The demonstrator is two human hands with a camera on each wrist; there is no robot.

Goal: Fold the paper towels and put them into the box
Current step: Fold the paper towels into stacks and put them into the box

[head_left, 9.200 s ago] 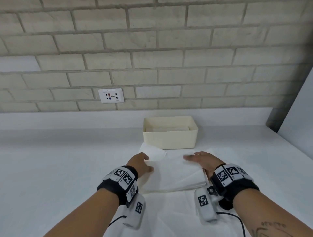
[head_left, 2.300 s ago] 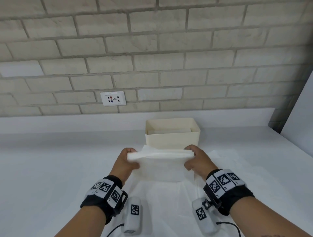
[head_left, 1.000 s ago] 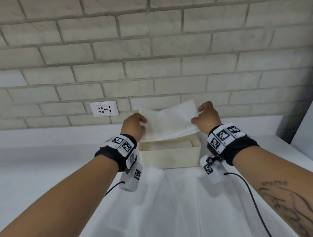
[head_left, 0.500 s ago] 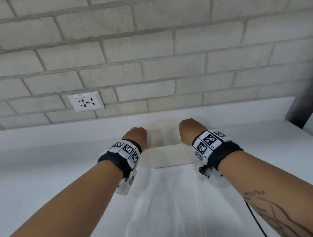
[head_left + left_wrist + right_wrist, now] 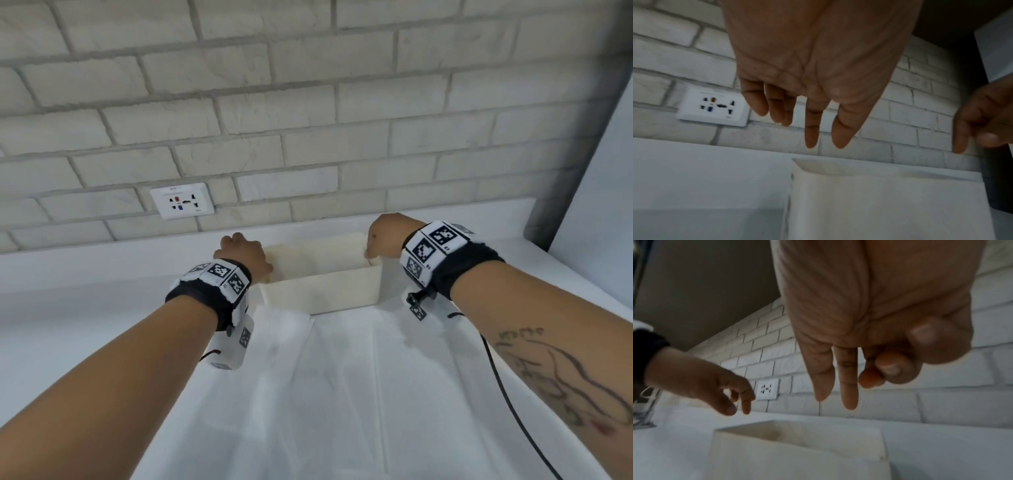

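Far left on the brick wall there's a wall socket [image 5: 182,200], well out of the way. Next along is the left hand [image 5: 244,253], hanging just above the left end of the box [image 5: 322,289] with its fingers [image 5: 811,129] straight, loose and holding nothing. The box is a cream open-top tub at the far side of the white counter [image 5: 68,308], close to the wall. Over its right end is the right hand [image 5: 387,234], also empty: two fingers point down, and the index curls in against the thumb with nothing pinched between them.

My read is that the drop-off step is basically done. No folded towel is in either hand, and I can't actually see the inside of the box from here, so I'm only guessing one is sitting in there.

The rest of the paper towels [image 5: 342,394] are spread flat on the near side of the box, running back toward the person between the arms. So the next move looks like pulling both hands back near and grabbing an edge of the top sheet to fold. Nothing really blocks that, just the black cable [image 5: 503,383] trailing from the right wrist across the right part of the towels, which might snag a sheet
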